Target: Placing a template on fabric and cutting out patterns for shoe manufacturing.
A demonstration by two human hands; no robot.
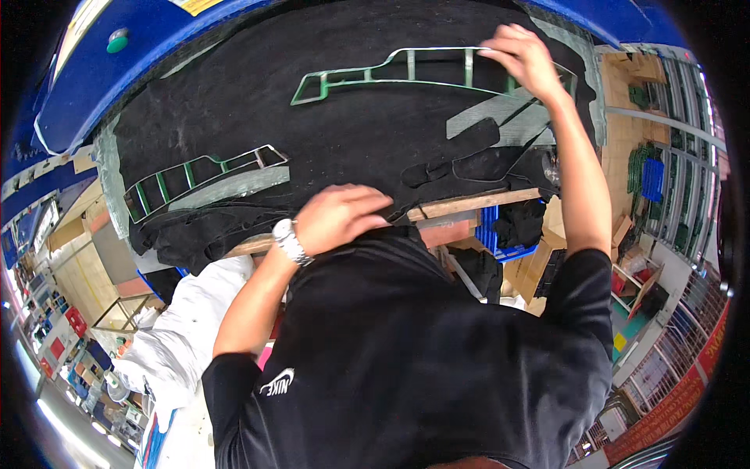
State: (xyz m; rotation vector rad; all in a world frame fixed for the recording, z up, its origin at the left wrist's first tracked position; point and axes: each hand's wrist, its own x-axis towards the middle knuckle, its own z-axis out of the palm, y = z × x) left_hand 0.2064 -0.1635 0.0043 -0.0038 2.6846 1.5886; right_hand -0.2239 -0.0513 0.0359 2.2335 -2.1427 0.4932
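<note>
A long cutting die (412,66) with thin metal walls, green edges and several cross bars lies at the far right of a black leather-like sheet (258,102). My right hand (527,62) is at the die's right part, its fingers closed at the upper rim and slightly blurred. My left hand (344,219), with a metal wristwatch (290,241) on its wrist, is over the near edge of the sheet, fingers stretched rightward and holding nothing. A second, similar die (187,175) rests on the sheet at the left, apart from both hands.
Grey-green board shows through cut-out gaps (476,117) in the sheet. A wooden strip (476,203) runs along the near edge. Blue machine panels (94,86) border the far side, with a green button (117,41). A blue crate (508,252) and a cardboard box (535,270) stand near right.
</note>
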